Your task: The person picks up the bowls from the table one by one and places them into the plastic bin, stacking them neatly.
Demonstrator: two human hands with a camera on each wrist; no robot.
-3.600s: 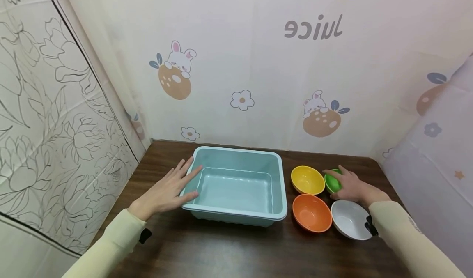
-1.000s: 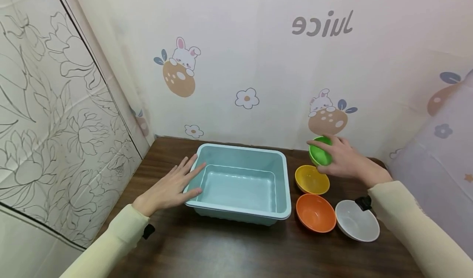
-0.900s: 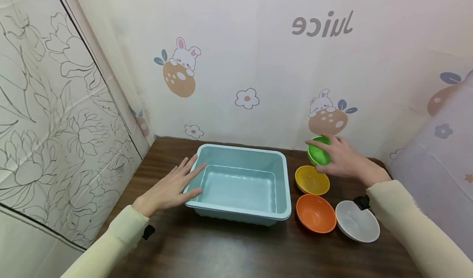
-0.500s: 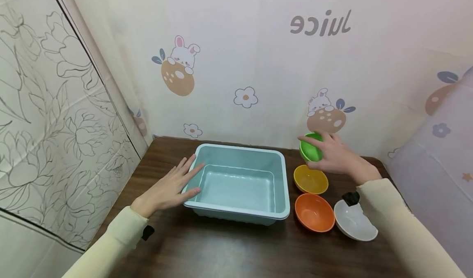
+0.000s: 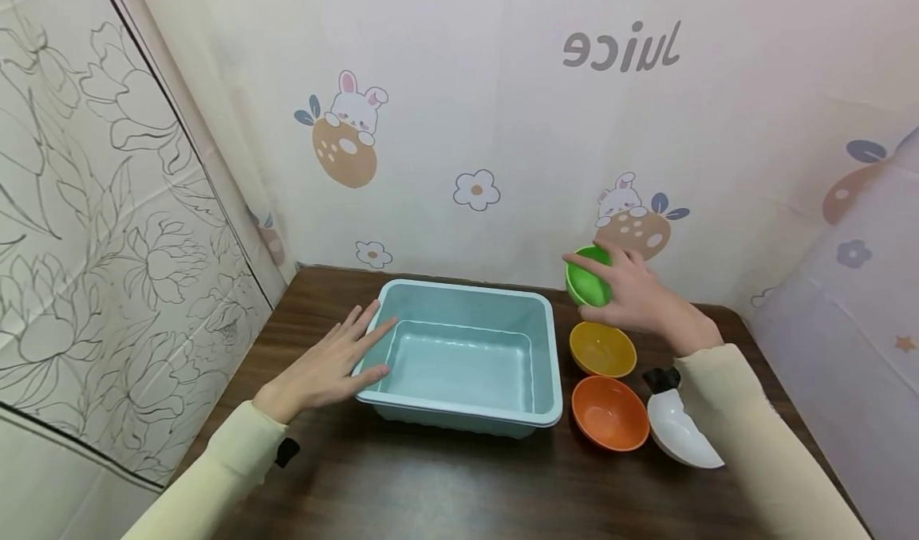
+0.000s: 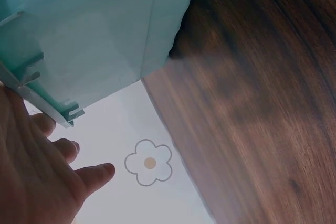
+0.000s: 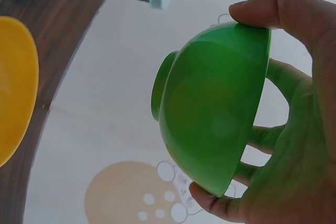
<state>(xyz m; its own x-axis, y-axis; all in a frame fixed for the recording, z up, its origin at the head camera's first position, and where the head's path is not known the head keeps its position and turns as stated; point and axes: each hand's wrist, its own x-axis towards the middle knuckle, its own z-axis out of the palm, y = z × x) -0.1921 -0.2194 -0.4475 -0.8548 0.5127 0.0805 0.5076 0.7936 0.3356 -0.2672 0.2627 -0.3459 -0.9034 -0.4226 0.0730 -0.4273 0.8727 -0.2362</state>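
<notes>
Right hand (image 5: 632, 293): gripping the green bowl (image 5: 589, 278), thumb on one edge of the rim and fingers on the opposite edge, as the right wrist view is showing (image 7: 218, 108). The bowl is hanging tilted on its side in the air, above the far right part of the counter (image 5: 445, 484), just beyond the yellow bowl (image 5: 603, 348) and beside the far right corner of the tub.

Left hand (image 5: 323, 368): lying flat with fingers straight and spread, holding nothing, fingertips pressing against the left wall and rim of the light blue tub (image 5: 467, 356). The left wrist view is showing the same hand (image 6: 37, 177) low beside the tub's outer wall (image 6: 100, 35).

Light blue tub: sitting upright at the middle of the dark wood counter, nothing showing inside it.

Yellow bowl: sitting upright just right of the tub. Orange bowl (image 5: 609, 412): sitting just in front of the yellow one. White bowl (image 5: 682, 436): lying right of the orange one, partly covered by the right sleeve (image 5: 747, 428).

Patterned sheets with rabbits and flowers (image 5: 474, 191) are enclosing the counter on three sides.
</notes>
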